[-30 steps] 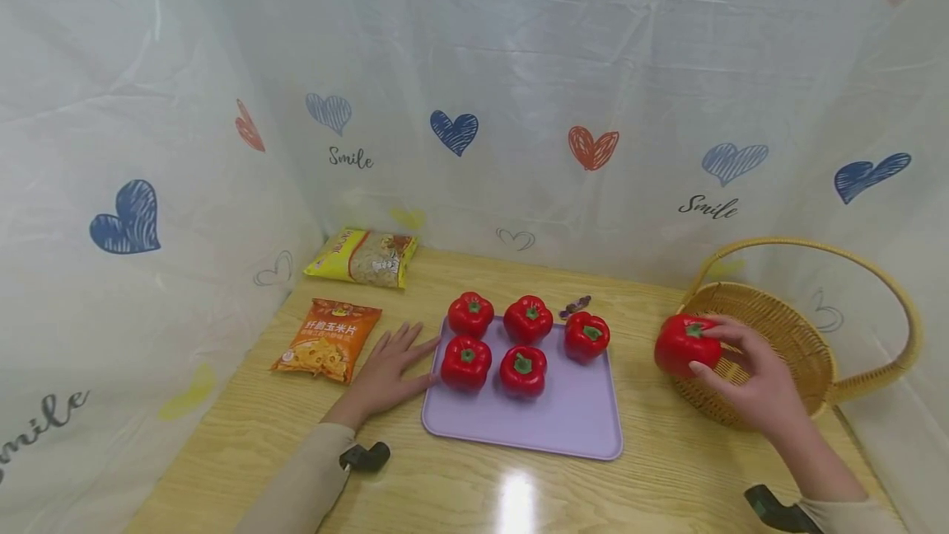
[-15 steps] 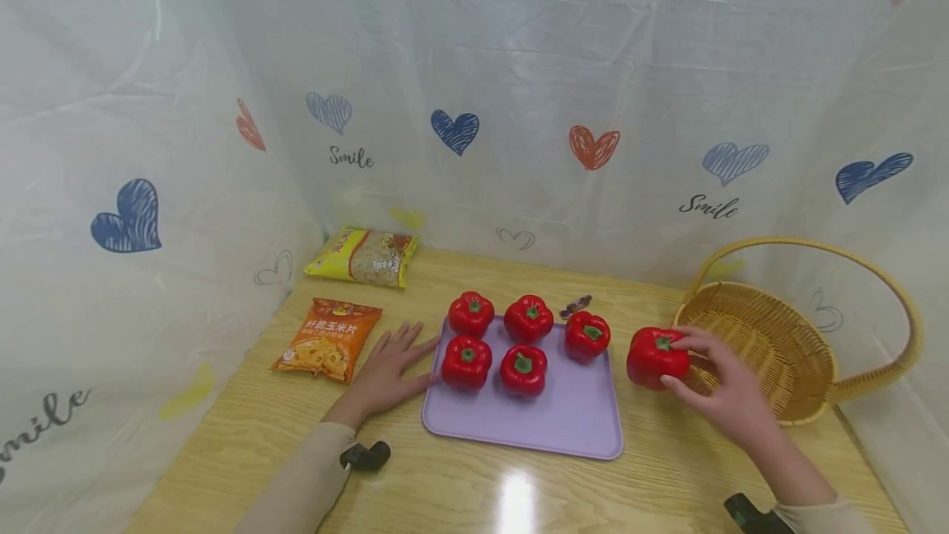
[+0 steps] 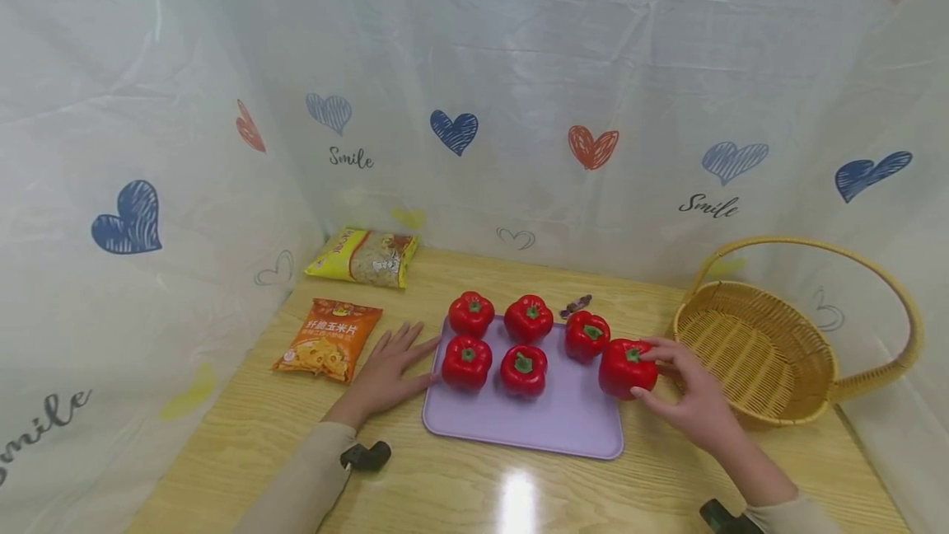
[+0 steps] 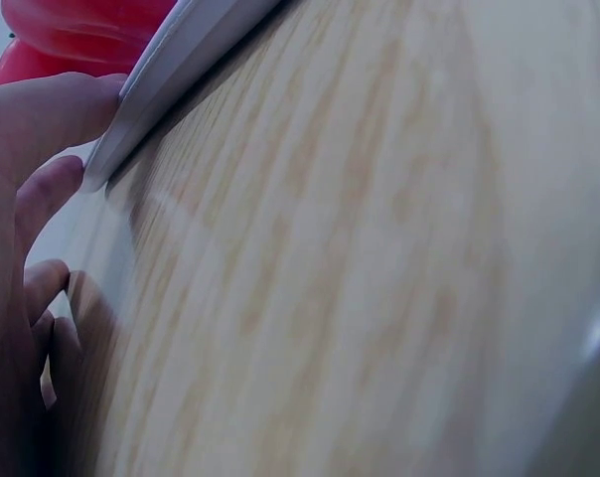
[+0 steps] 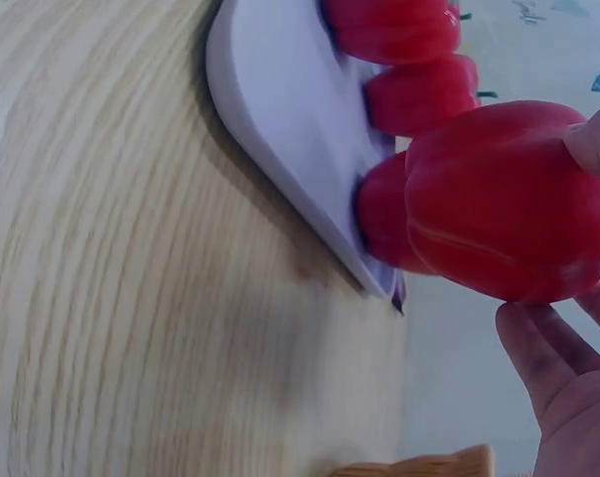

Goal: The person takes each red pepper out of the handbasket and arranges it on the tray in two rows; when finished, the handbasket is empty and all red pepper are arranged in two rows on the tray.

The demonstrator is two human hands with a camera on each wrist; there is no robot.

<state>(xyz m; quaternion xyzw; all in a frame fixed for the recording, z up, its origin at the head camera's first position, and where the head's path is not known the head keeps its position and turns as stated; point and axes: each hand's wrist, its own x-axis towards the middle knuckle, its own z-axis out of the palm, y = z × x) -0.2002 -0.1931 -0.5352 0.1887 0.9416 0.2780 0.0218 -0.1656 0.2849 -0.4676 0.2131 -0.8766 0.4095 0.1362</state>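
A red bell pepper [image 3: 621, 371] with a green stem is gripped between the thumb and fingers of my right hand [image 3: 691, 395], at the right edge of the lavender tray [image 3: 519, 427]. In the right wrist view this pepper [image 5: 509, 204] hangs above the level of the table. Several other red peppers [image 3: 522, 371] stand on the tray in two rows. My left hand [image 3: 389, 375] lies with its fingers spread, thumb and forefinger touching the tray's left rim [image 4: 146, 109].
To the right stands a wicker basket [image 3: 826, 369] with a tall arched handle. An orange snack bag [image 3: 329, 339] lies beyond my left hand, and a yellow bag [image 3: 363, 257] at the back. A small purple item [image 3: 575, 306] sits behind the tray.
My right hand has carried the red bell pepper leftward from the basket's front to the tray's right edge. My left hand has stayed still.
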